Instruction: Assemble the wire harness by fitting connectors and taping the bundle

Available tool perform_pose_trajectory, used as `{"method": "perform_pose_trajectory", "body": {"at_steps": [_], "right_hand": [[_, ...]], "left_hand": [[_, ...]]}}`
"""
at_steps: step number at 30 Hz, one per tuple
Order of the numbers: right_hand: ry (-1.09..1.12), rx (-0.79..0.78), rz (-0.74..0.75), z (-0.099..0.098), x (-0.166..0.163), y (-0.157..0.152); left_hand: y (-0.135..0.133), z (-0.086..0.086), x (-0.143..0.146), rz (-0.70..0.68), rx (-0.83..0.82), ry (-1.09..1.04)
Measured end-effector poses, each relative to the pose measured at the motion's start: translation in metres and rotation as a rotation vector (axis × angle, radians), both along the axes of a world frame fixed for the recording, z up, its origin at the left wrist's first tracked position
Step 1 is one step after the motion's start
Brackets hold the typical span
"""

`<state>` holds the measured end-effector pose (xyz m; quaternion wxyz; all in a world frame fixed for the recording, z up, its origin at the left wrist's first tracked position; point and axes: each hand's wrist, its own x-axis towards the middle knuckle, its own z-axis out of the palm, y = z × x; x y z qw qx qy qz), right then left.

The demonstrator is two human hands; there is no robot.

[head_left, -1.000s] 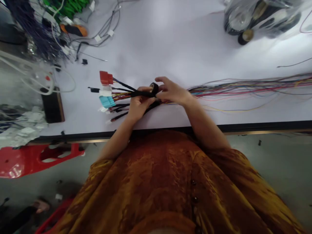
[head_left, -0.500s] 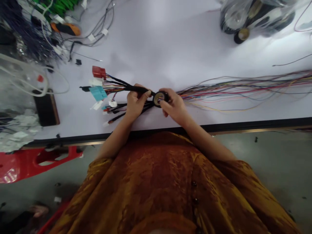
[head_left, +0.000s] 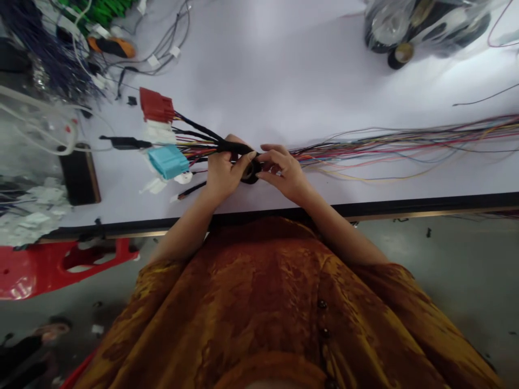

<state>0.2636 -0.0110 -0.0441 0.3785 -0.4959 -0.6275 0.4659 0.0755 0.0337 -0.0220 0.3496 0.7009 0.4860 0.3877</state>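
My left hand (head_left: 225, 174) is closed around a black-taped wire harness (head_left: 235, 147), thumb on top near the taped end. A roll of black tape (head_left: 250, 172) hangs tilted below the harness, partly hidden by my left thumb. My right hand (head_left: 284, 172) has its curved fingers and thumb at the roll's right edge, gripping it beside the harness. Left of my hands the harness branches end in a red connector (head_left: 157, 105), a light blue connector (head_left: 167, 161) and white ones. Toward the right, loose coloured wires (head_left: 365, 145) run along the table.
Plastic-wrapped tape rolls (head_left: 389, 27) lie at the back right. On the left are a dark phone-like object (head_left: 80, 175), a pile of white connectors (head_left: 36, 210), bundled dark wires (head_left: 44, 59) and an orange-black tool (head_left: 111, 47). A red plastic chair (head_left: 36, 270) stands below the table edge.
The tape roll has moved left and down, under the harness, and is tilted. My right fingers have shifted to its edge. The connectors have swung up and turned.
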Motion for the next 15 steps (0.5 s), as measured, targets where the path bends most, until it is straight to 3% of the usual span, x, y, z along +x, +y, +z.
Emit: {"method": "perform_pose_trajectory", "body": {"at_steps": [3,9,12,15], "right_hand": [[-0.031,-0.026,0.029,-0.004,0.002,0.006],[-0.362,-0.103,-0.096,-0.001,-0.015,0.02],[-0.443,-0.064,-0.032,0.003,-0.019,0.028],[-0.404,-0.004,0.103,0.004,-0.01,0.039]], "left_hand": [[-0.004,-0.002,0.0,-0.041,0.034,0.068],[-0.016,-0.005,0.006,-0.103,0.117,0.216],[-0.02,-0.012,0.006,0.016,0.027,0.071],[-0.022,-0.023,0.005,0.116,-0.183,-0.185]]}}
